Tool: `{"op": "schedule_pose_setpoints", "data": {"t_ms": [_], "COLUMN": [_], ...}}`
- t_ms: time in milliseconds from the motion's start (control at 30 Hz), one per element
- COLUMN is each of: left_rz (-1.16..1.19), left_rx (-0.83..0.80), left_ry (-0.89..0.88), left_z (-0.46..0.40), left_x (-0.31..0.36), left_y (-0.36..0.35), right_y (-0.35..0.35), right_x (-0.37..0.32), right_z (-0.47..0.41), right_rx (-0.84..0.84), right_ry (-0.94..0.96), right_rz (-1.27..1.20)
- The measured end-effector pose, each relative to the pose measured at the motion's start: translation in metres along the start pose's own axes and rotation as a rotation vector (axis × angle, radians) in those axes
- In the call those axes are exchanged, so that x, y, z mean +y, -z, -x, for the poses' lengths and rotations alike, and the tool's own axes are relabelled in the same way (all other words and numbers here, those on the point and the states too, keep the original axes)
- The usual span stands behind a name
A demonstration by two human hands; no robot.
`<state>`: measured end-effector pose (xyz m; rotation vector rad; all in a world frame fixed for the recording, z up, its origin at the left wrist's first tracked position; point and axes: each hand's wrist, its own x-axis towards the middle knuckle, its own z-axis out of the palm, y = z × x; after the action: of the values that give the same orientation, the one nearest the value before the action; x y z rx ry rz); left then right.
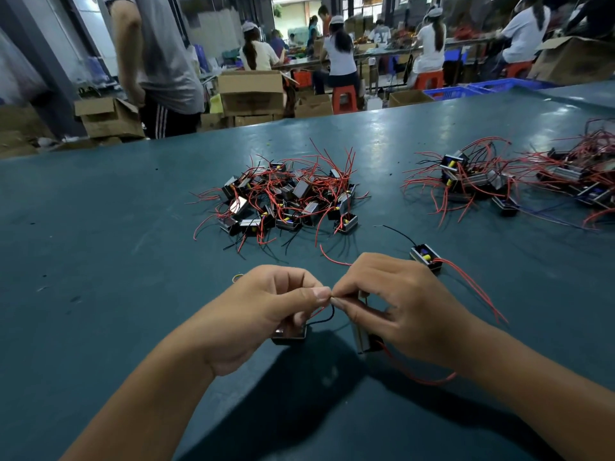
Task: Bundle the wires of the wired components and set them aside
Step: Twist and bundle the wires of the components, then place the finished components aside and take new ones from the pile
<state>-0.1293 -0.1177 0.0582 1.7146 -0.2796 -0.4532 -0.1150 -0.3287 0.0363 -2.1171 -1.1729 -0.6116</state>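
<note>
Both hands work close together just above the table (100,227), at its near edge: the left hand (266,314) and the right hand (396,311) meet fingertip to fingertip, thumb and forefinger of each pinched on the wire ends (330,298) where a black and a red lead come together. Two components are in play: one (289,334) sits under the left palm, the other (366,341) is tucked under the curled right fingers, a red lead (419,377) trailing out beneath the right wrist. The parts look small, boxy and rigid, probably light for their size, so the case is the safe place to grip; the leads look thin, soft and springy, likely to slip from a loose pinch and to spring back unless twisted tight. Pulling hard at the wire root could strain the joint, so take hold near the free ends. A single component (427,257) lies just beyond the right hand, a pile (286,194) sits farther back, and another heap (499,181) well off to the right
</note>
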Motion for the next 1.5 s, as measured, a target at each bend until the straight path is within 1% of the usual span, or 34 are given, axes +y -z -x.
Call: {"op": "schedule_pose_setpoints", "data": {"t_ms": [67,100,167,200,233,300,333,400,467,533,567,633,733,800,933,1000,1067,1133,1200,1333,1500], "left_rz": [-0.169,-0.301,-0.661,-0.820,-0.924,-1.005,-1.017,-1.037,-1.048,-1.009,-0.978,-0.885,-0.601,-0.398,-0.134,-0.008,0.124,0.221,0.256,0.325,0.315], "left_rx": [0.037,0.055,0.083,0.073,0.050,0.005,-0.003,-0.004,0.003,0.028,0.046,0.095,0.202,0.250,0.207,0.219,0.229,0.236,0.255,0.251,0.214], "left_ry": [-0.063,-0.090,-0.122,-0.122,-0.104,-0.053,-0.036,-0.015,-0.008,0.001,0.005,0.000,-0.010,0.007,0.046,0.032,0.018,0.009,0.013,0.031,0.023], "left_z": [-0.001,-0.002,-0.002,-0.002,-0.001,-0.002,-0.003,-0.004,-0.005,-0.007,-0.008,-0.009,-0.012,-0.014,-0.019,-0.021,-0.023,-0.024,-0.024,-0.023,-0.024], "left_x": [-0.001,-0.002,-0.005,-0.006,-0.007,-0.010,-0.012,-0.014,-0.015,-0.015,-0.015,-0.014,-0.016,-0.019,-0.023,-0.025,-0.024,-0.024,-0.023,-0.025,-0.026], "left_y": [0.006,0.011,0.021,0.024,0.027,0.030,0.031,0.034,0.035,0.036,0.036,0.035,0.026,0.016,-0.005,-0.012,-0.017,-0.019,-0.021,-0.022,-0.022], "right_y": [0.001,0.001,0.004,0.006,0.010,0.017,0.020,0.023,0.022,0.019,0.018,0.014,0.010,0.007,0.001,-0.004,-0.007,-0.008,-0.008,-0.008,-0.002], "right_x": [0.003,0.004,0.007,0.008,0.009,0.013,0.016,0.019,0.019,0.015,0.013,0.011,0.011,0.012,0.015,0.015,0.012,0.009,0.007,0.002,0.003], "right_z": [0.001,0.001,0.001,0.000,-0.002,-0.003,-0.002,0.001,0.003,0.005,0.005,0.007,0.008,0.008,0.004,0.003,0.002,0.002,0.002,0.001,0.000], "right_rx": [-0.031,-0.045,-0.043,-0.023,0.003,0.035,0.022,-0.075,-0.246,-0.394,-0.432,-0.481,-0.513,-0.454,-0.219,-0.120,-0.048,-0.022,-0.048,-0.127,-0.129], "right_ry": [-0.028,-0.055,-0.138,-0.189,-0.239,-0.324,-0.372,-0.509,-0.645,-0.719,-0.728,-0.721,-0.738,-0.771,-0.871,-0.917,-0.946,-0.932,-0.871,-0.705,-0.650], "right_rz": [0.012,0.012,-0.022,-0.048,-0.064,-0.028,0.008,0.081,0.186,0.229,0.204,0.157,0.157,0.063,-0.289,-0.475,-0.624,-0.693,-0.714,-0.558,-0.500]}}
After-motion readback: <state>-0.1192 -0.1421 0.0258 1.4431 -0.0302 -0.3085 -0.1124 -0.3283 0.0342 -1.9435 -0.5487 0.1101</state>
